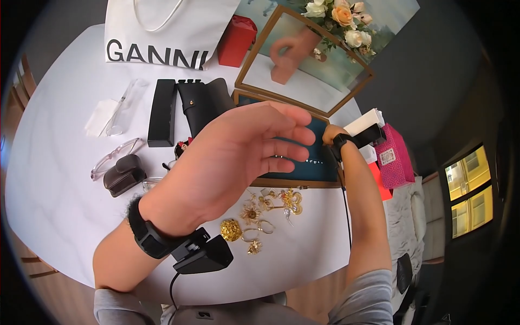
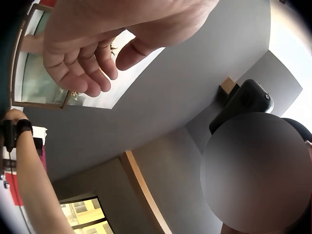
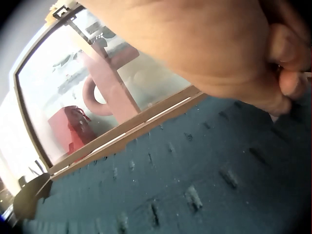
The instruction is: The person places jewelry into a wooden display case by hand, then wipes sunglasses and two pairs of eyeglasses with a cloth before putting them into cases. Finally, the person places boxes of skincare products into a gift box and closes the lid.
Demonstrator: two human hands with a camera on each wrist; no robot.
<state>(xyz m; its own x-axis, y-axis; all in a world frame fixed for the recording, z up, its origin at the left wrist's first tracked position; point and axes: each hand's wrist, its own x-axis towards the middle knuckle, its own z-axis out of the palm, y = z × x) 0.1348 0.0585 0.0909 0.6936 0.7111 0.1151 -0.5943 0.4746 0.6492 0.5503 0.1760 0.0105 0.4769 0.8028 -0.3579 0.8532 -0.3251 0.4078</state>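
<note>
My left hand (image 1: 233, 151) is raised over the table with the palm showing, its fingers loosely bent and holding nothing. Behind it stands a wooden jewelry box (image 1: 303, 185), its glass lid (image 1: 309, 54) up. Dark teal slotted lining (image 3: 161, 185) fills the box, and a row of small shiny pieces (image 1: 314, 161) sits in it. At the box's right side is my right hand (image 1: 333, 134), close over the lining. Its curled fingers (image 3: 287, 53) pinch together around a tiny glinting piece, mostly hidden by them. Gold jewelry (image 1: 250, 212) lies in front of the box.
Left of the box are a black case (image 1: 161, 114), a black pouch (image 1: 196, 108), glasses (image 1: 111, 157) and a brown case (image 1: 124, 176). A white bag (image 1: 162, 32) and red box (image 1: 238, 40) stand behind. A pink bag (image 1: 398, 157) stands right.
</note>
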